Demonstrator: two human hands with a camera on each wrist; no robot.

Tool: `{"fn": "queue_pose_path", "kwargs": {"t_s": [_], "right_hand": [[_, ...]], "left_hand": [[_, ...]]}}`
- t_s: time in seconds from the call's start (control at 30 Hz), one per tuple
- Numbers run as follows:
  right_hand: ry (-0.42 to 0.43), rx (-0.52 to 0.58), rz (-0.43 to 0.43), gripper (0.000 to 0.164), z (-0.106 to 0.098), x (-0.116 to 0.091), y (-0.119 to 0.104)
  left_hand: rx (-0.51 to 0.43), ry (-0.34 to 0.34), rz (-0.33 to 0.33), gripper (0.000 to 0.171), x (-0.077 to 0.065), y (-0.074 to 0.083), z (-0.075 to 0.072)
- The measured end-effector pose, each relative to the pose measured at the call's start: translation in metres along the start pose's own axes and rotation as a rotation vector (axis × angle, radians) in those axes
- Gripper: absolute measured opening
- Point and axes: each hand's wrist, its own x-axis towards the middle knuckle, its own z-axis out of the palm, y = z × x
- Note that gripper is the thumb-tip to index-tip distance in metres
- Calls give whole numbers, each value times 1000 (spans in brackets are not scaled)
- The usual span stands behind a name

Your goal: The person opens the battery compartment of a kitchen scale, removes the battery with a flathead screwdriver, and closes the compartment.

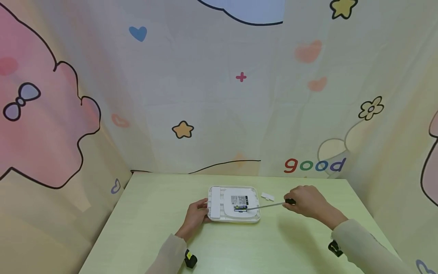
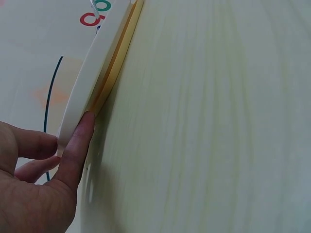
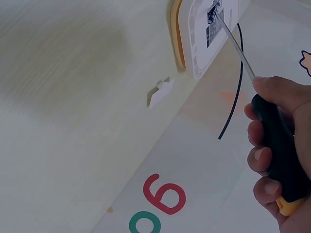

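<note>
A white rounded-rectangle device (image 1: 215,203) lies back side up on the table, with a printed label and a small battery slot. Inside the slot shows a battery (image 1: 241,207). My left hand (image 1: 195,217) grips the device's left edge, fingers on both sides of it; the left wrist view shows a wood-coloured layer (image 2: 112,73) underneath. In my right hand (image 1: 308,201) is a screwdriver (image 3: 277,145) with a black handle and yellow end, fingers wrapped round it. Its long metal shaft slants leftward, the tip right at the battery.
A small white battery cover (image 1: 267,196) lies on the table just right of the device. The pale wood-grain table (image 1: 150,213) ends at a patterned curtain (image 1: 212,95) at the back, with more curtain at both sides.
</note>
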Motion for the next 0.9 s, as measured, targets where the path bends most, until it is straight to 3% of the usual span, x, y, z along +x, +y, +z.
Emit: {"fn": "queue_pose_path", "kwargs": {"t_s": [0.7, 0.9], "right_hand": [[-26, -22, -5, 23, 3, 6, -5], [-65, -22, -14, 18, -4, 13, -9]], "left_hand": [[-15, 8, 5, 52, 1, -1, -1], [-11, 1, 8, 51, -1, -1, -1]]}}
